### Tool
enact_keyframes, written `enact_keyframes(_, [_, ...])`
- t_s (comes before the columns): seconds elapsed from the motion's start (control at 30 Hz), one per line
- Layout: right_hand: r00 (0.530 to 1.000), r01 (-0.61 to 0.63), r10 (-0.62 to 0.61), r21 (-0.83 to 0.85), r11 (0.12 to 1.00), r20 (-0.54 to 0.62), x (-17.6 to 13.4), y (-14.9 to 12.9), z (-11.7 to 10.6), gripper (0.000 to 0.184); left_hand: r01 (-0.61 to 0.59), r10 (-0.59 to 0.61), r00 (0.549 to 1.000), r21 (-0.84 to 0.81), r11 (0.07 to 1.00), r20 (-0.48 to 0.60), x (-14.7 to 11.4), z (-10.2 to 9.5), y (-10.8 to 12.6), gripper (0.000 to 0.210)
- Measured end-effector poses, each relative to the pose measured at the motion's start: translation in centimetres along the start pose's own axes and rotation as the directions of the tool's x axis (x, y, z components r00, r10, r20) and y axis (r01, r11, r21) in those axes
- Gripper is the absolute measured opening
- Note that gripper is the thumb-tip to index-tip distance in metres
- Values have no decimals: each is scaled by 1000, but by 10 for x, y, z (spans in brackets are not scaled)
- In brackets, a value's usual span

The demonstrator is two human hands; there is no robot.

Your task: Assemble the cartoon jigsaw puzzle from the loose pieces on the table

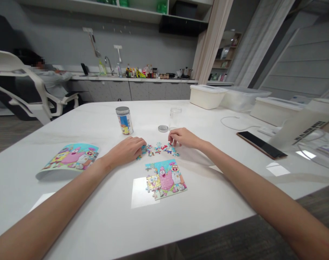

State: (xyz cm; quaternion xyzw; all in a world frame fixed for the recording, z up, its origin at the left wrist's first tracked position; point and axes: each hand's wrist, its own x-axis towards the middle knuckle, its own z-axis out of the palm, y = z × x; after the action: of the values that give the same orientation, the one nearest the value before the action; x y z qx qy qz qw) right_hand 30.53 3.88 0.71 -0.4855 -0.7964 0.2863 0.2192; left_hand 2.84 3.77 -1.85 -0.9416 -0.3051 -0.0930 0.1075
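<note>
Loose jigsaw puzzle pieces (159, 147) lie in a small spread on the white table between both hands. My left hand (129, 148) rests palm down at the left end of the spread, fingers loosely bent over several pieces, its fingertips partly hidden. At the right end, my right hand (182, 137) touches pieces with loosely curved fingers; no piece shows lifted in it. Nearer to me lies a partly joined jigsaw puzzle (168, 179) with a pink starfish character, its left edge ragged. A curled picture sheet (72, 157) with the same cartoon characters lies beside my left forearm.
Behind the pieces stand a lidded jar (124, 121) with a cartoon label, a clear jar (175, 117) and a loose metal lid (163, 128). To the right are a phone (260, 144), cables and plastic bins (208, 96). A person sits beyond a white chair (20, 83) at far left.
</note>
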Motion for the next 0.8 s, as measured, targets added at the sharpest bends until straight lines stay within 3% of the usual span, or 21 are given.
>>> enact_keyframes(0.13, [964,227,-202,-142,964,172,-5,7,-15,15,10,-10,1000,-4,1000,6,1,-1,0,21])
enact_keyframes(0.23, [949,218,-166,-175,960,267,-6,14,-18,17,25,-25,1000,-1,1000,19,1,-2,1,21])
enact_keyframes(0.4, [938,189,-137,-138,972,319,-6,15,-13,18,23,-23,1000,-10,1000,3,1,-2,1,23])
enact_keyframes(0.6, [941,193,-182,-11,981,285,-6,6,-13,9,16,-16,1000,-7,1000,4,1,-1,0,21])
enact_keyframes(0.8, [911,145,-243,290,946,334,-9,-17,5,13,-14,16,999,53,999,-36,1,-4,2,20])
